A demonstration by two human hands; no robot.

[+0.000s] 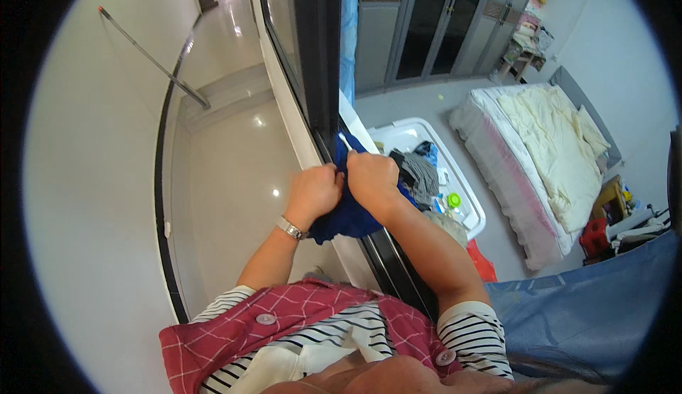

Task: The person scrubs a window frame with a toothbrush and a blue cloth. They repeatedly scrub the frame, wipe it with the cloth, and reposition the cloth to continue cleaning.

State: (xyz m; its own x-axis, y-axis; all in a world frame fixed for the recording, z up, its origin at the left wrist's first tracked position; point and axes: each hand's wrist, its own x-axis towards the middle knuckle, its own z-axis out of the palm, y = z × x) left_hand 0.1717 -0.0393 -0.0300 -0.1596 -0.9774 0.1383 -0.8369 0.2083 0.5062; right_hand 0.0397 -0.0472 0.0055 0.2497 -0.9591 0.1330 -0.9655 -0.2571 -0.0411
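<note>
My right hand point(373, 178) is closed around a slim white tool point(345, 141), which looks like a toothbrush; its tip points up towards the black window frame point(319, 48). Dark blue cloth point(349, 213) lies over the sill and the black sliding track point(391, 263), under and between both hands. Curled at the cloth's left side, my left hand point(314, 191) grips its edge, with the fingertips mostly hidden. A metal watch band circles that wrist.
Beyond the sill, a white plastic tub point(474, 218) holds clothes and a green-lidded container point(454, 200). A bed point(554, 154) and wardrobe point(426, 26) stand farther off. Left of me, a pole point(154, 61) leans on the wall near a step point(229, 93). Blue fabric point(581, 309) hangs at right.
</note>
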